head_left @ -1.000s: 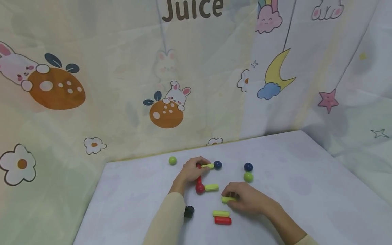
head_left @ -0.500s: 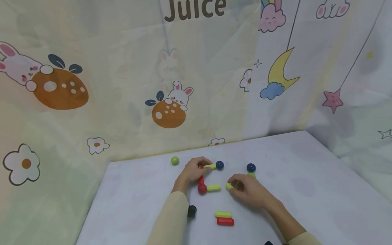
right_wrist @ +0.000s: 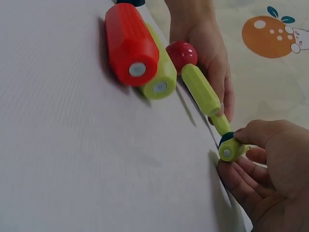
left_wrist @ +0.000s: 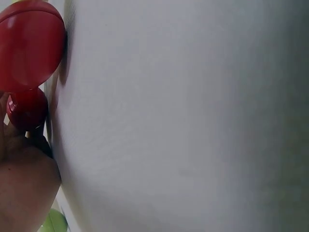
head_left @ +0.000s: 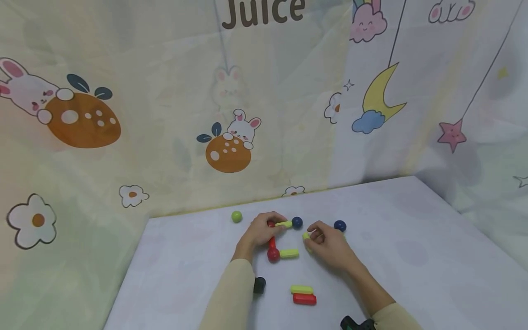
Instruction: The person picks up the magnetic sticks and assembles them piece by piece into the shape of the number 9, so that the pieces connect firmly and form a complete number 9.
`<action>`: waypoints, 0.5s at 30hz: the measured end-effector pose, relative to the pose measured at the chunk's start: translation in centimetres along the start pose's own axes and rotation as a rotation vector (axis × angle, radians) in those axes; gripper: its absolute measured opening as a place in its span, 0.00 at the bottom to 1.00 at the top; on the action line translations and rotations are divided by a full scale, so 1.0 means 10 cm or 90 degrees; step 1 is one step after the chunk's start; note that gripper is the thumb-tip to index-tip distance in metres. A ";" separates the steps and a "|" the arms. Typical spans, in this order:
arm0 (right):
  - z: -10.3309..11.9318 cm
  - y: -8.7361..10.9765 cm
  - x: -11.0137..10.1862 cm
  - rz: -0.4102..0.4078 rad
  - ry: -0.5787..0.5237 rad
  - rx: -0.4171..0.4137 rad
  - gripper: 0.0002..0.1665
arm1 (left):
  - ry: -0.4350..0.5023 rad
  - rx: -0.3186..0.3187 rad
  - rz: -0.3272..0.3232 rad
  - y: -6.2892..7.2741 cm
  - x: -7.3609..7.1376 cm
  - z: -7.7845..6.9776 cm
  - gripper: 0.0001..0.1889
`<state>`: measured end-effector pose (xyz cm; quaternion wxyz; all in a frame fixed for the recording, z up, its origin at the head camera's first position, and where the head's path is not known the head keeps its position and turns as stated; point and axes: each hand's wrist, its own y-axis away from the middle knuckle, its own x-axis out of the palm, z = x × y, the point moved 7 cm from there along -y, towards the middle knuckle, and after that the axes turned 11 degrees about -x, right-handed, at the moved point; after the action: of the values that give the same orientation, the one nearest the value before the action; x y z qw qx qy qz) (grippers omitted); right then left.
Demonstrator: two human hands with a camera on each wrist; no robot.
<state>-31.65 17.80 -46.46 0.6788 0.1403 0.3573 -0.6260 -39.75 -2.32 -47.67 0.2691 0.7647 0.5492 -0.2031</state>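
On the worktop (head_left: 185,266), the left hand (head_left: 262,228) gripped a glossy ball-and-rod frame (head_left: 273,255), its red rod (head_left: 272,243) aimed away from the person, its yellow-green rods (head_left: 289,253) pointing right. Beside it, the right hand (head_left: 332,247) pinched a separate faceted rod (right_wrist: 235,148) whose pale end disc (right_wrist: 226,152) only the right-wrist view showed.

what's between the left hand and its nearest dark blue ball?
A yellow-green stick, running from the left hand to that ball; head view shows it.
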 end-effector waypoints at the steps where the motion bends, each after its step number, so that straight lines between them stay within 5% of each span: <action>1: 0.00 -0.02 0.01 -0.008 -0.005 0.001 0.15 | 0.003 -0.001 0.000 0.00 0.00 0.00 0.10; 15: -0.04 -0.16 0.10 -0.044 -0.016 0.059 0.15 | -0.001 0.009 -0.001 -0.04 0.01 0.04 0.10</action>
<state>-33.32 17.04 -46.96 0.6543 0.1511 0.3239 -0.6665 -40.15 -2.43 -48.12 0.2638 0.7660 0.5482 -0.2078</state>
